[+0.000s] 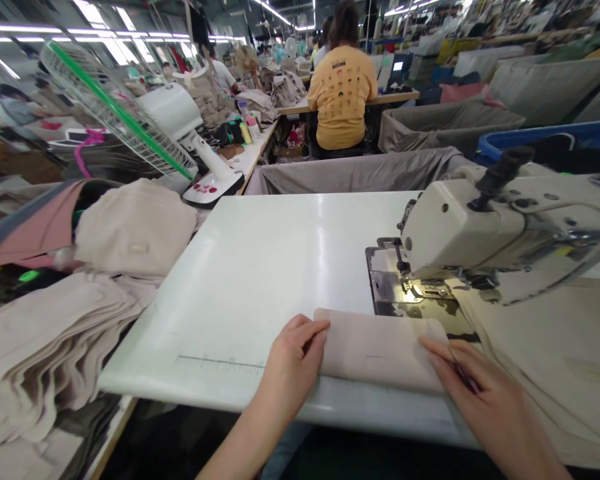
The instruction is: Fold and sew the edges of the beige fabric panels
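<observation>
Head view: left hand and right hand pinch opposite ends of a beige fabric piece.

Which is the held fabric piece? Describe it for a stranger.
Find the sewing machine on the white table. At the table's front edge, the left hand and right hand hold the pale oblong panel, unlike the fabric stack at left.

Worktop: open passage across middle and left. Sewing machine obstructs right side; cloth panel lies before it; fabric pile borders left edge.
</observation>
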{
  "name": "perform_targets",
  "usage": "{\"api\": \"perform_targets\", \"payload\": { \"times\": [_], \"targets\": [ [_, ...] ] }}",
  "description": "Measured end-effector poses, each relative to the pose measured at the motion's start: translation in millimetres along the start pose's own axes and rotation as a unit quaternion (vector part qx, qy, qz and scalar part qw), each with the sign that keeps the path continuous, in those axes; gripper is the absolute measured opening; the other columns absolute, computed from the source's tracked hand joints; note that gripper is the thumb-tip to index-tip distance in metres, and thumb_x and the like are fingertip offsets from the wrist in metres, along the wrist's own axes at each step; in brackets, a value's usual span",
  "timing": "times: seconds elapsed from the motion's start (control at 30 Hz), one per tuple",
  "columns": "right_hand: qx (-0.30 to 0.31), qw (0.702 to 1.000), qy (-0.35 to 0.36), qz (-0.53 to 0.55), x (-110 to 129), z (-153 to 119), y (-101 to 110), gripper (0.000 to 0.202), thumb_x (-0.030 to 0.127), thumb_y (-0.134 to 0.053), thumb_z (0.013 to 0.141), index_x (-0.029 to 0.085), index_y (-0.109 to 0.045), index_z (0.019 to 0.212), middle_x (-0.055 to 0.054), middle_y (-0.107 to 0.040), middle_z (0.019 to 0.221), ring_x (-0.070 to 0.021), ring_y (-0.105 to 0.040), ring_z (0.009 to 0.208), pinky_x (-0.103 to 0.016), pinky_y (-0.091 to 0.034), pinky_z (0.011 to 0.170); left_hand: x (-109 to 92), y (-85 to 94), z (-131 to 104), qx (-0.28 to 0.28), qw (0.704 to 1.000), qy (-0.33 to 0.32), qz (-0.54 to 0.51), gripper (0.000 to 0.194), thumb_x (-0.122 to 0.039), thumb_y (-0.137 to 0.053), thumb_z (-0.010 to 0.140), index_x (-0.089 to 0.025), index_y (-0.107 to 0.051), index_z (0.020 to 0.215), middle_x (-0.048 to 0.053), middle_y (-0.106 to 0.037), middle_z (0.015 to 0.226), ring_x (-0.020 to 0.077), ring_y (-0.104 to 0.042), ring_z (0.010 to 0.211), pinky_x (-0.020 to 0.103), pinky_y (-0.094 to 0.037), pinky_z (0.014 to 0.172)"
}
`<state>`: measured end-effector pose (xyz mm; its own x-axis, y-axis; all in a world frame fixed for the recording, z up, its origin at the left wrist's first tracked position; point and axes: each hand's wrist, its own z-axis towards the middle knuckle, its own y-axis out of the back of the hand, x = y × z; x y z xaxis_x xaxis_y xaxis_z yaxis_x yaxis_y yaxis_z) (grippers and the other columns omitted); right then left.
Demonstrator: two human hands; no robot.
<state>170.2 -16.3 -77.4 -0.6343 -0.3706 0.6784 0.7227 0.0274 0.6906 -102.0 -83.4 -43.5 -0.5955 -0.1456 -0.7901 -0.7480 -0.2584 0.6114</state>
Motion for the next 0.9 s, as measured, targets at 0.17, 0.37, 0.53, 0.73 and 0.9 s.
{"api": "perform_targets", "payload": {
  "times": [0.17, 0.37, 0.53, 0.73, 0.9],
  "targets": [
    [-0.001, 1.000, 0.008, -0.008, 2.2, 1.0, 0.5, 0.027, 0.045, -0.057, 0.092, 0.029, -0.078, 0.098, -0.001, -0.074, 0.095, -0.0165, -0.072, 0.084, -0.019, -0.054, 0.067, 1.8, -0.8, -1.3, -0.004, 1.000, 0.004, 0.000, 0.027, -0.022, -0.051, 0.091, -0.019, -0.077, 0.099, 0.003, -0.063, 0.079, 0.0149, -0.061, 0.070, 0.027, -0.050, 0.067],
    [0.002, 1.000, 0.003, -0.011, 2.3, 0.6, 0.0, 0.026, 0.044, -0.057, 0.092, 0.030, -0.078, 0.099, 0.000, -0.073, 0.093, -0.0153, -0.071, 0.084, -0.018, -0.053, 0.068, 1.6, -0.9, 0.5, -0.006, 1.000, 0.005, 0.003, 0.027, -0.023, -0.051, 0.092, -0.019, -0.077, 0.099, 0.003, -0.063, 0.079, 0.0152, -0.061, 0.071, 0.027, -0.050, 0.068],
    [0.012, 1.000, -0.014, -0.005, 0.7, 0.4, 0.2, 0.028, 0.046, -0.057, 0.092, 0.029, -0.078, 0.100, -0.001, -0.072, 0.093, -0.0158, -0.071, 0.083, -0.019, -0.053, 0.066, 1.3, -2.0, 0.1, -0.005, 1.000, 0.007, 0.005, 0.027, -0.023, -0.051, 0.092, -0.019, -0.077, 0.098, 0.003, -0.063, 0.078, 0.0154, -0.061, 0.070, 0.027, -0.050, 0.067],
    [0.005, 1.000, -0.021, 0.018, 2.9, 2.1, 0.7, 0.028, 0.046, -0.059, 0.090, 0.028, -0.078, 0.098, -0.002, -0.073, 0.093, -0.0173, -0.071, 0.082, -0.022, -0.055, 0.071, -1.5, -0.9, 2.6, 0.005, 1.000, 0.006, 0.016, 0.029, -0.024, -0.049, 0.092, -0.019, -0.077, 0.097, 0.003, -0.064, 0.077, 0.0158, -0.062, 0.072, 0.028, -0.051, 0.067],
    [-0.010, 0.997, -0.058, 0.042, 7.9, 4.9, -0.5, 0.028, 0.044, -0.060, 0.090, 0.025, -0.075, 0.104, -0.006, -0.075, 0.107, -0.0212, -0.070, 0.097, -0.027, -0.055, 0.080, -0.9, 1.9, 6.2, 0.006, 0.999, -0.006, 0.038, 0.029, -0.028, -0.049, 0.091, -0.020, -0.077, 0.095, 0.003, -0.065, 0.077, 0.0164, -0.064, 0.071, 0.028, -0.053, 0.067]
  ]
}}
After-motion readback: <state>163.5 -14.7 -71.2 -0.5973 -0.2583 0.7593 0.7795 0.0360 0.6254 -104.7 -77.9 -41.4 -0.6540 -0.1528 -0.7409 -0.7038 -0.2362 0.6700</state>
